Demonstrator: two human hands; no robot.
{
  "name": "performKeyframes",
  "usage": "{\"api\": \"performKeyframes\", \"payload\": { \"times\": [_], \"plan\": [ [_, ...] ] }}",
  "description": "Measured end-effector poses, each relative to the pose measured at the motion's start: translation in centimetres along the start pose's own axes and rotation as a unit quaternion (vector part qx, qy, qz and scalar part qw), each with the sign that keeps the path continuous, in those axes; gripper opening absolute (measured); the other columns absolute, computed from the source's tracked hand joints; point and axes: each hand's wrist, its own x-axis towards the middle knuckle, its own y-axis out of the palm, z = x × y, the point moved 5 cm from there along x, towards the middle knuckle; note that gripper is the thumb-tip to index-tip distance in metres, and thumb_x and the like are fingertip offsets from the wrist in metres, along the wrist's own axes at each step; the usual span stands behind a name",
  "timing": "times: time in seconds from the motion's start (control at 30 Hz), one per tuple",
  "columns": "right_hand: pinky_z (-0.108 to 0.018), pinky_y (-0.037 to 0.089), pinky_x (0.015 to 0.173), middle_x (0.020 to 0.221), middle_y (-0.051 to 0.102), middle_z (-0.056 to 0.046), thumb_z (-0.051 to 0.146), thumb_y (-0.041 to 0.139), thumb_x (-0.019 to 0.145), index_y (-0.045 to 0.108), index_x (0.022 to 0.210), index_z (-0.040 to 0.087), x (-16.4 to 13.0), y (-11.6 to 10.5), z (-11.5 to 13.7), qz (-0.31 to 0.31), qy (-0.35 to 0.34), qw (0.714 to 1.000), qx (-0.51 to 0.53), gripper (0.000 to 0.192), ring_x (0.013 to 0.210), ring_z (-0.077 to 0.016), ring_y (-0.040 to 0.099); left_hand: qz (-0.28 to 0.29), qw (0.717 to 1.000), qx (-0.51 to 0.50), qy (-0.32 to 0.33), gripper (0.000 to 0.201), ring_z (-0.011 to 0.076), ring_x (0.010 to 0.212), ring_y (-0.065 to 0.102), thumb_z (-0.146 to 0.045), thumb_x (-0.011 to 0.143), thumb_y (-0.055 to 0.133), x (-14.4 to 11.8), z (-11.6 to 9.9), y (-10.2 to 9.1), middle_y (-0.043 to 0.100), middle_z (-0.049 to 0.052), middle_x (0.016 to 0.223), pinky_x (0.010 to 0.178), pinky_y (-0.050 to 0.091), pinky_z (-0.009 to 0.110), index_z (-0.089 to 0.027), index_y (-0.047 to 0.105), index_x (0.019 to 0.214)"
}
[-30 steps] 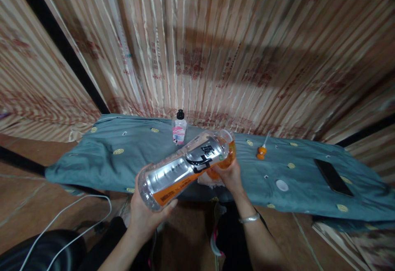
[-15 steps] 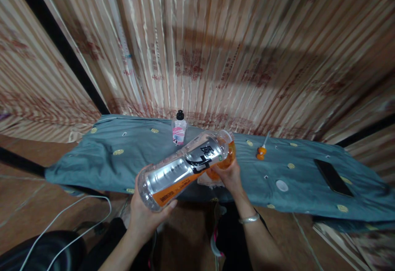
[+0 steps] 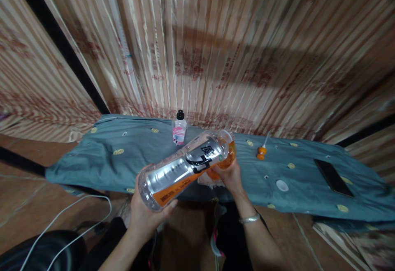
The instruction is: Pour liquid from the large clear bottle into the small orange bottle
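The left hand [image 3: 145,213] is cupping the ribbed base of a clear plastic bottle [image 3: 185,166], tilting toward one o'clock; the right hand [image 3: 230,176] is gripping an orange cup [image 3: 226,160] at its mouth, above the teal-clothed bench [image 3: 123,156]

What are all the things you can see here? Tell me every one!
big bottle: one, clear with an orange and black label, tilted, mouth toward the cup
cup: one, orange liquid inside, at the bottle's mouth
small bottle: one, clear, black cap, pink label, upright at the cloth's far edge
screwdriver: one, orange handle, lying on the cloth
phone: one, black, flat on the cloth at the right
white disc: one, on the cloth
cloth: one, teal with yellow spots
cable: one, white, on the floor
bracelet: one, silver, right wrist
left hand: holds the big bottle's base
right hand: holds the cup
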Motion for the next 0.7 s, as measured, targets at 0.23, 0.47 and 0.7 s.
{"api": "performKeyframes", "payload": {
  "times": [0.23, 0.47, 0.7],
  "plan": [
    [-0.038, 0.061, 0.087, 0.117, 0.076, -0.012, 0.045, 0.087, 0.062, 0.056, 0.129, 0.019, 0.0, 0.2, -0.4, 0.008, 0.032, 0.999, 0.011, 0.078, 0.104, -0.029, 0.074, -0.002, 0.999, 0.024, 0.031, 0.082, 0.0312, 0.107, 0.073, -0.054, 0.074, 0.077, 0.2, -0.6, 0.0, 0.069, 0.02, 0.119, 0.089, 0.06, 0.046, -0.012, 0.045, 0.137],
    [-0.039, 0.062, 0.083, 0.111, 0.078, -0.011, 0.04, 0.087, 0.062, 0.057, 0.127, 0.021, 0.0, 0.1, -0.4, 0.004, 0.025, 1.0, 0.015, 0.074, 0.1, -0.0292, 0.075, -0.01, 0.999, 0.009, 0.031, 0.081, 0.0317, 0.106, 0.073, -0.056, 0.075, 0.076, 0.2, -0.9, 0.0, 0.068, 0.021, 0.118, 0.089, 0.061, 0.046, -0.012, 0.045, 0.137],
    [-0.037, 0.061, 0.084, 0.114, 0.077, -0.01, 0.041, 0.087, 0.063, 0.056, 0.127, 0.021, 0.0, 0.1, -0.2, 0.0, 0.013, 1.0, 0.01, 0.075, 0.101, -0.028, 0.075, -0.014, 0.999, 0.008, 0.045, 0.078, 0.031, 0.102, 0.074, -0.055, 0.078, 0.074, 0.2, -1.1, -0.1, 0.069, 0.019, 0.116, 0.086, 0.062, 0.045, -0.013, 0.045, 0.137]
  ]
}}
